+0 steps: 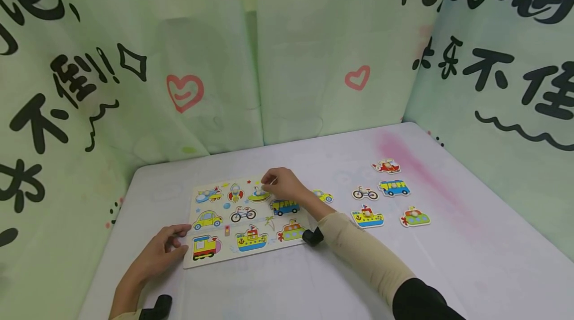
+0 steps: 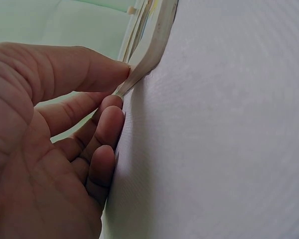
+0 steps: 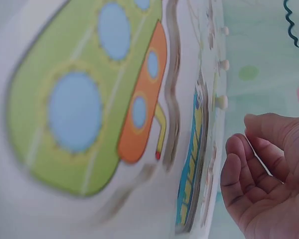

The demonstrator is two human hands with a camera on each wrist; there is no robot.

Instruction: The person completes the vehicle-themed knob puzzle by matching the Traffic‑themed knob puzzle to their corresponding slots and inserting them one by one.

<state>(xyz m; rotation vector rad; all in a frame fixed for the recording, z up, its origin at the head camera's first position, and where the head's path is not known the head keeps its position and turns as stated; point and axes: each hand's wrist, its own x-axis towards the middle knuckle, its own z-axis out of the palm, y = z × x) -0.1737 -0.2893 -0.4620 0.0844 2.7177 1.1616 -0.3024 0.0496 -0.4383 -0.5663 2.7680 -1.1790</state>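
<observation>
My left hand holds the near-left edge of a knobbed wooden puzzle board. In the left wrist view, the thumb lies on the board's edge and the curled fingers sit right by its corner. My right hand hovers over the board's back row, fingertips right at the flying saucer piece. The right wrist view shows its fingers loosely bent with nothing between them. A plane piece and a rocket piece lie in the same row. Printed pictures of vehicles fill the lower rows. My right forearm hides the board's back-right corner.
Right of the board lie loose pieces: a car, bicycle, bus, helicopter, ship and submarine. Printed green curtains hang around the white-covered table.
</observation>
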